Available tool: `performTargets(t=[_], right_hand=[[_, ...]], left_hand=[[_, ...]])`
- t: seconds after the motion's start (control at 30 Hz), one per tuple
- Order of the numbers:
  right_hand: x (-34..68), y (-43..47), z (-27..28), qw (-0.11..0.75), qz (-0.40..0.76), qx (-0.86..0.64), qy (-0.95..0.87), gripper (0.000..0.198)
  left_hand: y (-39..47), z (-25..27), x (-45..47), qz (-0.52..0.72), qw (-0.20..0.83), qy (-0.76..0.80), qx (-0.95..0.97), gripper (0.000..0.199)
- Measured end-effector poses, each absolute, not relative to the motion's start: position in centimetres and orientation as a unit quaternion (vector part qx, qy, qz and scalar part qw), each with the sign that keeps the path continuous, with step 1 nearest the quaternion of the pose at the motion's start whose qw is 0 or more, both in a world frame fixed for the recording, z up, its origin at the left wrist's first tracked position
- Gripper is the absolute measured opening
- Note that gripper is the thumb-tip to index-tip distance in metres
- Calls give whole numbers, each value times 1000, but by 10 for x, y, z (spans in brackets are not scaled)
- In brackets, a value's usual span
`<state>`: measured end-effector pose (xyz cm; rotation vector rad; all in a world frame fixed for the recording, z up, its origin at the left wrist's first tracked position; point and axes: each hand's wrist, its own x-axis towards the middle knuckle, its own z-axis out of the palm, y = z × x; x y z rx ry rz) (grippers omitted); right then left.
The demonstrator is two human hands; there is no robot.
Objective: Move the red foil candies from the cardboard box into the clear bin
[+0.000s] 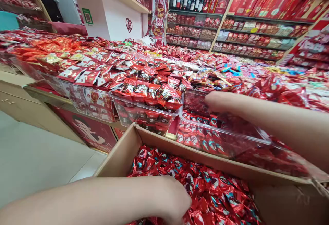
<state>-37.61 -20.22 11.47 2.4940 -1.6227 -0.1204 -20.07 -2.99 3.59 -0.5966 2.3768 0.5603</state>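
Note:
A cardboard box (203, 149) stands in front of me, with many red-wrapped candies (205, 187) showing white and blue marks. My left hand (176, 197) reaches down onto these candies; its fingers are hidden below the wrist. Across the box, my right hand (218, 101) is over a clear plastic bin (226, 132). Rows of similar small red packets (197, 130) show in that bin. The right hand is blurred and its fingers do not show, so I cannot make out whether it holds anything.
Left of that bin stands another clear bin (146, 110) heaped with red and dark packets. White and red packets (84, 76) fill one farther left. Shelves with wine bottles (189, 0) and red boxes (272, 4) line the back. Pale floor (43, 153) lies at left.

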Motion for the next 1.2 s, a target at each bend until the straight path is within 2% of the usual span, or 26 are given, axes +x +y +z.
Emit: performTargets(t=[0.07, 0.13, 0.2, 0.23, 0.3, 0.37, 0.4, 0.53, 0.67, 0.73, 0.87, 1.0, 1.1, 1.2], right_hand=[[-374, -189, 143, 119, -81, 823, -550, 10], [-376, -164, 165, 161, -66, 817, -550, 16], [-379, -127, 176, 169, -3, 832, -529, 22], [-382, -106, 176, 143, 41, 845, -513, 22], [-388, -64, 162, 4, 72, 890, -450, 22], [-394, -33, 133, -156, 16, 888, -433, 23], [-398, -23, 114, -204, -9, 879, -431, 20], [-405, -23, 31, -277, -14, 834, -477, 9], [-397, -38, -29, -332, 34, 790, -515, 23], [-391, -38, -44, -328, 45, 780, -531, 22], [-382, -30, -53, -329, 72, 769, -543, 10], [-380, -29, -36, -373, 113, 769, -507, 10], [-382, -30, -17, -435, 141, 754, -472, 12], [-385, -29, -6, -529, 178, 679, -477, 16]], left_hand=[[-31, 29, -199, 201, 272, 911, -238, 33], [-33, 22, -197, 180, 223, 922, -260, 32], [-36, 15, -196, 162, 200, 921, -293, 33], [-37, 12, -196, 160, 202, 916, -309, 34], [-41, 6, -197, 166, 222, 902, -331, 36], [-44, 3, -199, 183, 239, 888, -347, 35], [-46, 3, -200, 193, 244, 882, -355, 33], [-53, 4, -204, 220, 239, 859, -396, 30], [-57, 3, -206, 254, 214, 843, -423, 34], [-56, 2, -206, 268, 191, 834, -443, 39], [-52, -1, -208, 316, 131, 816, -466, 42], [-57, 6, -207, 425, 86, 774, -462, 39], [-64, 13, -205, 559, 59, 695, -449, 46], [-67, 14, -207, 650, 4, 611, -453, 44]])
